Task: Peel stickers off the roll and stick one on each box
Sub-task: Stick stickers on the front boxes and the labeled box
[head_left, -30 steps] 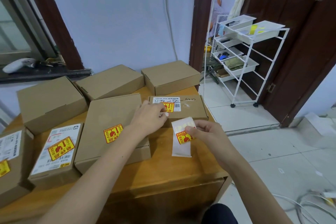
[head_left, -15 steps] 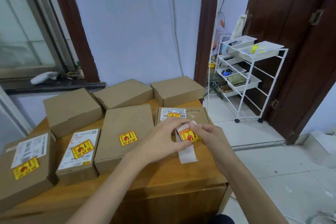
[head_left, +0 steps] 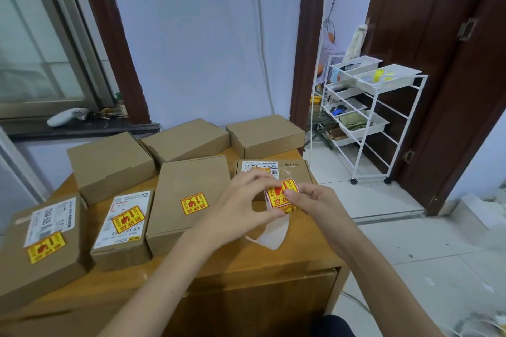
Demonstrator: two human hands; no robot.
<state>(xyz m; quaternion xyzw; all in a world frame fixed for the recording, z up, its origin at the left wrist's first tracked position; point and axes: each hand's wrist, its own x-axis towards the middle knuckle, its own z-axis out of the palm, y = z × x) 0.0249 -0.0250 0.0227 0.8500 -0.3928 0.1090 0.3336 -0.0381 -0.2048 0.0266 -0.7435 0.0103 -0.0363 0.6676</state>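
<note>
Several brown cardboard boxes lie on a wooden table [head_left: 273, 262]. The three nearest boxes at left [head_left: 41, 252], [head_left: 123, 227], [head_left: 189, 200] each carry a yellow-and-red sticker. A small box [head_left: 293, 172] at front right has a sticker partly hidden behind my left hand. Three boxes at the back [head_left: 109, 161], [head_left: 189, 139], [head_left: 265, 131] show plain tops. Both hands meet above the table's right side. My right hand [head_left: 315, 202] pinches the sticker strip [head_left: 280, 197], whose white backing [head_left: 273, 232] hangs down. My left hand [head_left: 246, 205] grips the same strip at its left edge.
A white wire cart [head_left: 375, 117] with trays stands on the tiled floor to the right, beside a dark wooden door [head_left: 451, 63]. A window sill [head_left: 82, 126] with a white object lies behind the table at left. A cable runs down the wall.
My left hand left the small box's sticker and came to the strip. Both hands now hold the strip together, raised above the table. The camera tilted up.
</note>
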